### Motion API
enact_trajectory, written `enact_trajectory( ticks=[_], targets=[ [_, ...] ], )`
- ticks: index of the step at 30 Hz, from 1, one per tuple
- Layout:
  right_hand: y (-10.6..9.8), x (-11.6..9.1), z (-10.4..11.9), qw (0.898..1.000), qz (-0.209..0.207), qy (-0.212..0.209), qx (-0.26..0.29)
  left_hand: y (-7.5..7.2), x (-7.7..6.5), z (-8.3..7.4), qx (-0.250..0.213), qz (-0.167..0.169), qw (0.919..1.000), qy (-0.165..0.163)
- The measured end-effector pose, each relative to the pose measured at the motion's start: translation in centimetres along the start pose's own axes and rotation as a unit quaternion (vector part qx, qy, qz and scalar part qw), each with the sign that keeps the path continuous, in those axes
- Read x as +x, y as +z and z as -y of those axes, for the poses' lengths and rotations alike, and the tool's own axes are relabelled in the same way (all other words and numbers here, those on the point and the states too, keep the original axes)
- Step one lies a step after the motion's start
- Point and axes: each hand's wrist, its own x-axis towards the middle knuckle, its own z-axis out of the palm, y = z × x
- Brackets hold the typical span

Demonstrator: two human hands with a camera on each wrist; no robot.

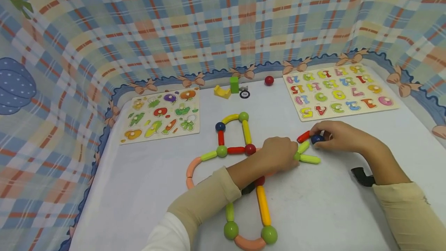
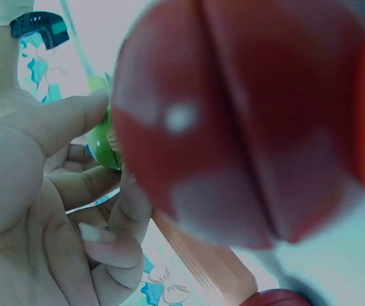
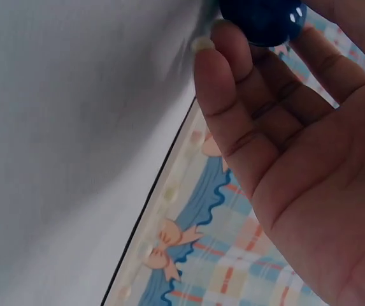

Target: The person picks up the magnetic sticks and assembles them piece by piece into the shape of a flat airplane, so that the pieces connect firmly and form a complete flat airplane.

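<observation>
A figure of coloured balls and sticks lies on the white table, with a red ball [image 1: 250,149] and yellow stick [image 1: 247,132] in its upper part. My left hand [image 1: 278,153] reaches across it and pinches a green ball [image 2: 104,141] between thumb and fingers. Light green sticks [image 1: 310,159] fan out from that ball. A big red ball [image 2: 169,121] fills much of the left wrist view. My right hand [image 1: 339,136] grips a dark blue ball [image 1: 317,139], its fingers around it. A short red stick [image 1: 304,136] points out beside the blue ball, toward the green sticks.
A vegetable puzzle board [image 1: 160,115] lies at the back left, a number puzzle board [image 1: 339,92] at the back right. Between them are a yellow block [image 1: 222,91], a green block [image 1: 234,85] and a loose red ball [image 1: 269,80]. Plaid fabric [image 1: 237,22] surrounds the table.
</observation>
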Motion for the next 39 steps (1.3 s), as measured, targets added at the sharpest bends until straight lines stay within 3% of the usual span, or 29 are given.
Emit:
enact_trajectory(
  ticks=[6,12,21,28,32,39],
  targets=[
    [0.6,0.5,0.1,1.000,0.001,-0.020,-0.006,-0.1,0.4,-0.2,0.002,0.009,0.9999,-0.005],
    [0.5,0.4,-0.1,1.000,-0.008,-0.011,-0.013,0.0,0.5,-0.2,-0.009,0.007,0.9999,-0.012],
    [0.5,0.4,0.1,1.000,0.010,-0.017,0.021,0.1,0.5,-0.1,-0.025,-0.001,0.9996,-0.011],
    [-1.6,0.8,0.0,0.999,0.038,0.016,0.020,0.1,0.5,-0.1,-0.027,0.001,0.9996,-0.005],
    [-3.7,3.9,-0.2,0.999,0.033,-0.006,0.015,0.2,0.4,0.0,-0.025,-0.002,0.9997,0.002],
    [-5.2,14.0,-0.9,0.999,-0.012,-0.045,-0.017,0.3,0.1,0.0,-0.017,-0.012,0.9996,0.019]
  ],
)
